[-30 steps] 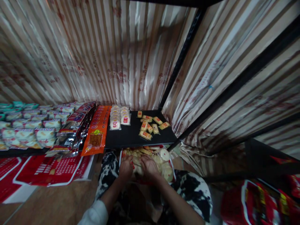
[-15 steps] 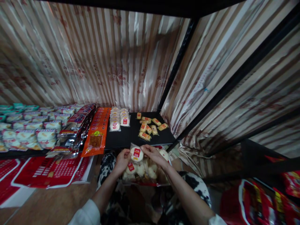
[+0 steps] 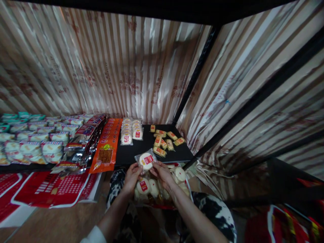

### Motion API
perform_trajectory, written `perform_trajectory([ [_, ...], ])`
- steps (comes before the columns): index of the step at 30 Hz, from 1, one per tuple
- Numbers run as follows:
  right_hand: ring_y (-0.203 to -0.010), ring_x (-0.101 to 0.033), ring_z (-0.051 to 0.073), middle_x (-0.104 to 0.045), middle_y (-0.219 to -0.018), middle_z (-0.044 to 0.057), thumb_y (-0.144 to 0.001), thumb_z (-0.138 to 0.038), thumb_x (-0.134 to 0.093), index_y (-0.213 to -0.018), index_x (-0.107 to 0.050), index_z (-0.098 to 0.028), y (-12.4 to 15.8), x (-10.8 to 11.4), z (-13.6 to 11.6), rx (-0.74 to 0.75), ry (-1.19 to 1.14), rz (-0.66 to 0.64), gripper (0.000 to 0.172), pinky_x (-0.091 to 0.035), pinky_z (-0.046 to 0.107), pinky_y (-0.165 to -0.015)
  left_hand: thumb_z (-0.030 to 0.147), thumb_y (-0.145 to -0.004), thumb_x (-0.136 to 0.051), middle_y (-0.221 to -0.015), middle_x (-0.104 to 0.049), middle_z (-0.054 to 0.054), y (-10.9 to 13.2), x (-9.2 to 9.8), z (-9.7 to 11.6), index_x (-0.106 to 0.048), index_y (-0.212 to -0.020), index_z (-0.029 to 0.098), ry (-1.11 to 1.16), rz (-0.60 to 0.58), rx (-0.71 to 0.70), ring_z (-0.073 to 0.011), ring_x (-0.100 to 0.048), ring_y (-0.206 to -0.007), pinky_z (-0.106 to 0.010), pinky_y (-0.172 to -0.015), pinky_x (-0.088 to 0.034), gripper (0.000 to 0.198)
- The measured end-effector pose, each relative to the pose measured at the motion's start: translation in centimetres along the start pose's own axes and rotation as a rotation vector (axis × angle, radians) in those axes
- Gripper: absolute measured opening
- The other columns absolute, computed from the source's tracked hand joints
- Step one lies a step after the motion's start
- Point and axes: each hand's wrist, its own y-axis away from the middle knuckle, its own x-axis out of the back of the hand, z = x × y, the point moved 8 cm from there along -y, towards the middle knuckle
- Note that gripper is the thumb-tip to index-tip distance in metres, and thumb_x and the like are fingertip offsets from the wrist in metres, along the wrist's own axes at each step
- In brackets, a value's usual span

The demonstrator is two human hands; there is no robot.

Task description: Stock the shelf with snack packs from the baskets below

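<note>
Between my two hands is a round white pastry in a clear wrapper with a red label [image 3: 146, 160]. My left hand [image 3: 132, 177] pinches its lower left edge, and my right hand [image 3: 162, 172] grips its lower right edge. The label faces up and the wrapper tilts toward the shelf. Below my hands, at my lap, a red-edged bag [image 3: 187, 184] holds several more wrapped white pastries [image 3: 143, 186]. Just beyond, on the black shelf [image 3: 131, 154], wrapped white pastries [image 3: 132, 131] stand in two rows. My forearms cover part of the bag.
Small yellow-wrapped cakes [image 3: 164, 141] lie loosely at the shelf's right. An orange snack packet [image 3: 106, 145], dark foil packets [image 3: 81, 141] and rows of white packets [image 3: 37, 141] fill the left. Black posts [image 3: 194, 76] frame the corner, before a striped curtain [image 3: 113, 60]. Red bags [image 3: 55, 189] hang below the shelf.
The held pastry has moved up and toward the shelf, its label turning from upside down to slanted. Both hands keep hold of it. The view has shifted slightly.
</note>
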Motion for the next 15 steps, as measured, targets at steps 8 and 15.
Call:
perform_trajectory([
  [8, -0.077, -0.065, 0.019, -0.067, -0.085, 0.007, -0.071, -0.038, -0.062, -0.088, -0.058, -0.018, -0.1, -1.2, 1.5, 0.067, 0.229, 0.013, 0.027, -0.053, 0.034, -0.074, 0.046, -0.063, -0.069, -0.083, -0.069, -0.006, -0.8, 0.3, 1.3, -0.061, -0.09, 0.014, -0.04, 0.049, -0.086, -0.0129, -0.062, -0.066, -0.02, -0.054, -0.044, 0.042],
  [15, -0.116, -0.046, 0.024, -0.059, -0.119, 0.009, -0.079, -0.031, -0.057, -0.116, -0.057, -0.022, 0.7, -3.5, -6.7, 0.71, 1.013, 0.028, 0.038, -0.036, 0.042, -0.1, 0.029, -0.067, -0.063, -0.08, -0.07, 0.0, -3.1, 0.5, 5.4, -0.066, -0.088, 0.019, -0.545, -0.123, -0.251, -0.0161, -0.063, -0.076, -0.024, -0.069, -0.048, 0.023],
])
